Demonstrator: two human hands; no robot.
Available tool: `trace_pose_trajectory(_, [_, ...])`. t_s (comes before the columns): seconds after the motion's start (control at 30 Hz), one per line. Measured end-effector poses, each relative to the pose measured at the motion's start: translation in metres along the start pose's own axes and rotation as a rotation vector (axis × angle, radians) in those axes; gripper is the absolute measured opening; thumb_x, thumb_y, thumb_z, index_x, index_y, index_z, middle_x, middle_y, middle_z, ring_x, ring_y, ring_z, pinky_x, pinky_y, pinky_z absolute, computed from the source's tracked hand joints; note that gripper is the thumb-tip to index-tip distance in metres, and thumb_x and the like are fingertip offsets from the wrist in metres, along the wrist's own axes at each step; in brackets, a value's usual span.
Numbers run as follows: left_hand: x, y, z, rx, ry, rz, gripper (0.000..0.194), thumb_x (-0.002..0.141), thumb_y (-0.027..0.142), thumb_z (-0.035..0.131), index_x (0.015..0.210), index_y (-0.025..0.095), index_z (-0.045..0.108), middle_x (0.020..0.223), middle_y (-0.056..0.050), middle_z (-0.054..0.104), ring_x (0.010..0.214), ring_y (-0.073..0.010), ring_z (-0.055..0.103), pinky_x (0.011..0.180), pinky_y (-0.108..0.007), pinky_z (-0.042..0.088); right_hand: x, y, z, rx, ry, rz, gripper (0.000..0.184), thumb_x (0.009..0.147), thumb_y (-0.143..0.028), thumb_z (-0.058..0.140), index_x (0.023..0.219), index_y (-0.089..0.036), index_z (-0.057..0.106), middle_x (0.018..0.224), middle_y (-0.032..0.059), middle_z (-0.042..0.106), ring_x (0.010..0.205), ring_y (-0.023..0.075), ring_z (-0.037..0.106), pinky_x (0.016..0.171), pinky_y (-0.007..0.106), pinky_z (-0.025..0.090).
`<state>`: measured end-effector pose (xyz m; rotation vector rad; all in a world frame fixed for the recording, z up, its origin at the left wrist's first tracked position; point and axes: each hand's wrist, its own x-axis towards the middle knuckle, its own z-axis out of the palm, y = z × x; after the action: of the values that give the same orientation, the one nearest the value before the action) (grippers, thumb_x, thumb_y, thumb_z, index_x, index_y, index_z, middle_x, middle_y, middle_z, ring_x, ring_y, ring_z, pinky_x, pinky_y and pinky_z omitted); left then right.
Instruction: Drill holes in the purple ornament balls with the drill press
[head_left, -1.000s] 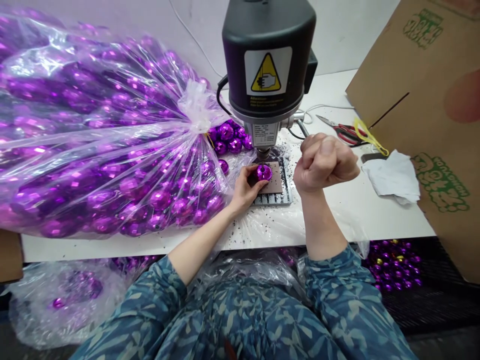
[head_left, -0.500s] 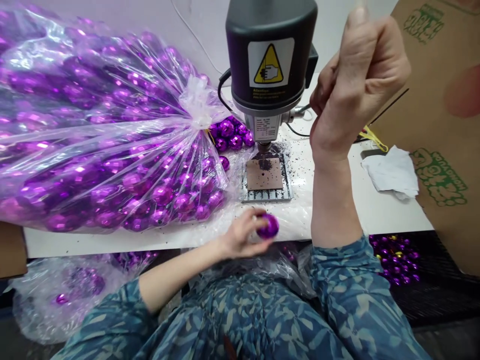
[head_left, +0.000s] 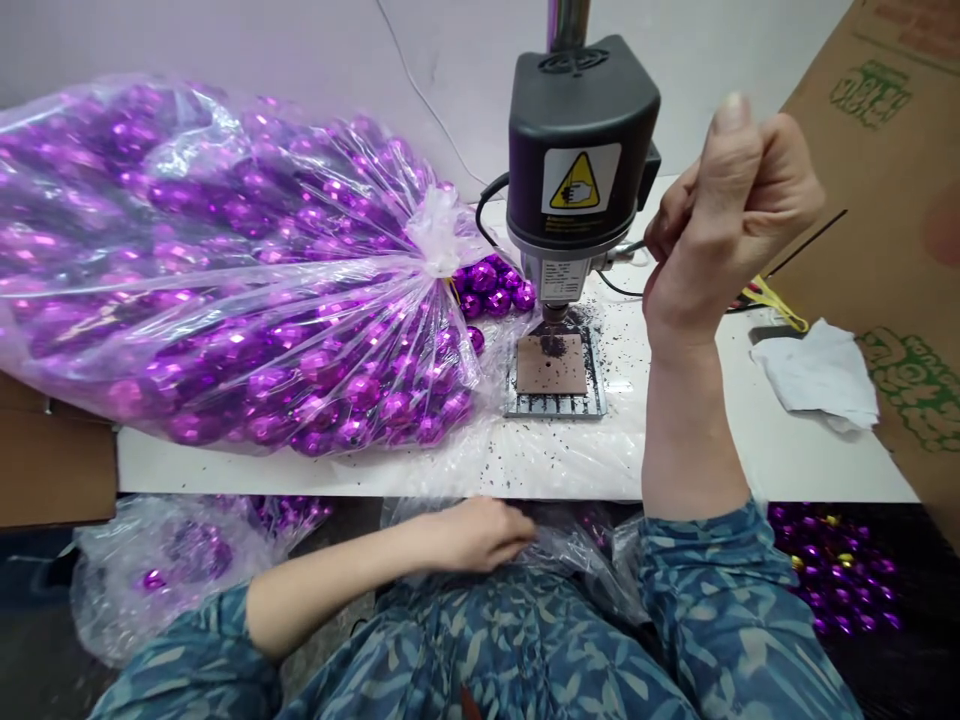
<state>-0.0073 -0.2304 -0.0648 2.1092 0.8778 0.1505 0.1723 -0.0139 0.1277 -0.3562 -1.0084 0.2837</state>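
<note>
1. Right hand [head_left: 731, 225] clenches the drill press [head_left: 581, 190] lever [head_left: 636, 246]; chips [head_left: 555, 345] left of it suggest some work done.
2. Left hand [head_left: 480, 535] curls near the lap; can't tell whether it's holding anything.
3. Beyond it, purple balls [head_left: 499, 300] lie loose beside a bulging bag [head_left: 262, 290]; plenty seems left.

Probably a workshop: drill press [head_left: 581, 150]

Blue leaf-print sleeves [head_left: 709, 570], bare hands [head_left: 476, 535]
</note>
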Motion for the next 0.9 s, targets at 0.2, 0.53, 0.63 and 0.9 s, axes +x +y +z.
trace_pose_trajectory(0.2, [0.071,-0.030,-0.150,0.131,0.848,-0.092,0.022,0.089,0.011,0.059,0.102,0.022,0.072,0.100,-0.010,0.072,0.103,-0.0292,0.067,0.100,-0.051,0.053,-0.003,-0.003,0.001,-0.035,0.006,0.007,0.059,0.079,-0.070,0.064,0.061,-0.026,0.028,0.043,-0.0105,0.028,0.035,0.0058,0.021,0.039,0.029,0.021])
trace_pose_trajectory(0.53, [0.092,-0.062,-0.201,-0.018,0.814,-0.303,0.028,0.064,0.009,0.083,0.088,0.021,0.075,0.085,-0.005,0.067,0.097,-0.0293,0.067,0.105,-0.050,0.050,-0.005,-0.001,-0.002,-0.079,0.013,-0.035,0.059,0.083,-0.071,0.057,0.062,-0.026,0.027,0.044,-0.0101,0.026,0.036,0.0037,0.024,0.041,0.027,0.022])
trace_pose_trajectory(0.63, [0.068,-0.033,-0.197,-0.517,0.790,-0.194,0.039,0.086,0.032,0.076,0.123,0.023,0.069,0.105,-0.006,0.074,0.085,-0.0196,0.069,0.088,-0.039,0.060,-0.007,-0.001,-0.006,-0.158,-0.025,-0.026,0.056,0.090,-0.065,0.055,0.063,-0.024,0.028,0.046,-0.0098,0.028,0.037,0.0026,0.027,0.044,0.024,0.027])
trace_pose_trajectory(0.9, [0.064,0.008,-0.160,-1.489,0.607,-0.179,0.039,0.107,0.044,0.045,0.122,0.014,0.065,0.113,-0.015,0.074,0.106,-0.0243,0.075,0.086,-0.035,0.066,-0.008,0.003,-0.009,-0.143,-0.027,-0.009,0.056,0.092,-0.062,0.056,0.066,-0.023,0.026,0.050,-0.0088,0.028,0.041,0.0027,0.028,0.047,0.023,0.028])
